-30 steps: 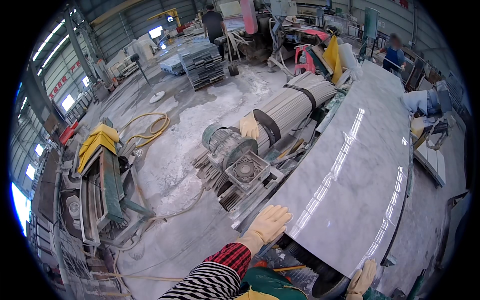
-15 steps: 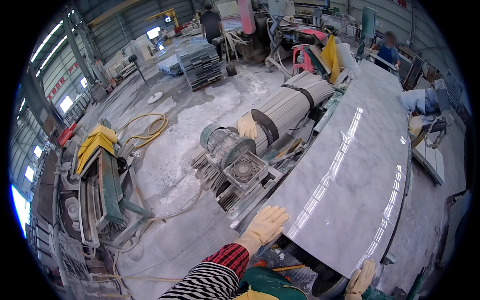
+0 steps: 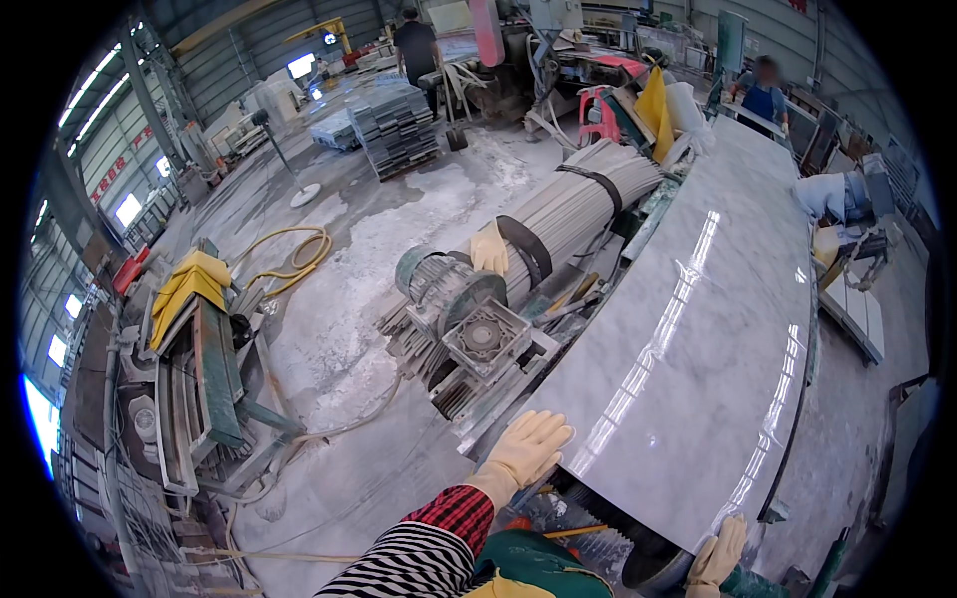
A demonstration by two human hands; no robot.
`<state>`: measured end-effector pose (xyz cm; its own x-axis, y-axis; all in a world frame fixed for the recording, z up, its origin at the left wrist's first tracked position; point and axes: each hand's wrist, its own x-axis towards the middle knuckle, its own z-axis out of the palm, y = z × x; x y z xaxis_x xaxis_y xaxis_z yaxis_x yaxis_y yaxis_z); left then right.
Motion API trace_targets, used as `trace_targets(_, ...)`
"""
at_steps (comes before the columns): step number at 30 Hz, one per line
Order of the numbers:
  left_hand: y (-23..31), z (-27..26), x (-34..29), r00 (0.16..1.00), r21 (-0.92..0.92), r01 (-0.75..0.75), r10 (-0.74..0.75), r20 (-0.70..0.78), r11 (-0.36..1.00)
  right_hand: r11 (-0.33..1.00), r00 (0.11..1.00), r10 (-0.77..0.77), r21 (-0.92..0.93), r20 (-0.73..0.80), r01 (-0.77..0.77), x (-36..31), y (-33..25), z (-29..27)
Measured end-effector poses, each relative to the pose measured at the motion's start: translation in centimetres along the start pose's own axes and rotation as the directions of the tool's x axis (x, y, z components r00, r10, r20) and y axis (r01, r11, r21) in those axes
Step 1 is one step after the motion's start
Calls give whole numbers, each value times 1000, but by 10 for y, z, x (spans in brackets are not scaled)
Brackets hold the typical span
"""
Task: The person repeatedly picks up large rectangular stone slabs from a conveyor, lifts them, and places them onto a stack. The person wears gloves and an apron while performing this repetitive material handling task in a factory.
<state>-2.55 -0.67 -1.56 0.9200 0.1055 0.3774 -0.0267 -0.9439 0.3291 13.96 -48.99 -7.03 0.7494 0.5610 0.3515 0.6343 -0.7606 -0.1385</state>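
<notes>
A long polished slab of pale grey, veined stone lies on a roller conveyor and stretches away from me. My left hand, in a cream rubber glove, rests at its near left corner with fingers stretched out. At the near right corner is my right hand, gloved alike, its fingers extended against the slab's edge. Neither hand has its fingers wrapped round anything. Below the slab's near end a dark roller shows. The underside of the slab is hidden.
Left of the slab sit a dusty electric motor and a strapped bundle of strips with a loose glove on it. A yellow hose coils on the floor. A person in a blue apron stands at the slab's far end.
The person at the far end stands a little more upright. Both my hands keep their places on the slab; the whole view has shifted slightly.
</notes>
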Motion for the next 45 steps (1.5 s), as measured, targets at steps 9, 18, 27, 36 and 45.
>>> trace_targets(9,-1,4,-7,1000,9,18,-19,20,1000,1000,999,-3,0,-34,3,-6,1,5)
trace_targets(18,-1,8,-17,998,43,35,-37,53,998,999,996,-34,23,-80,36,-4,-12,-8)
trace_targets(27,-14,30,-28,1000,114,-3,1,17,993,999,989,39,41,-141,-34,7,-27,-23)
trace_targets(36,7,3,-16,976,161,-154,125,176,975,995,960,97,39,-264,-90,-10,-29,-15)
trace_targets(45,80,32,39,898,-1,-350,336,285,937,981,964,178,111,-198,-158,-9,-39,-26)
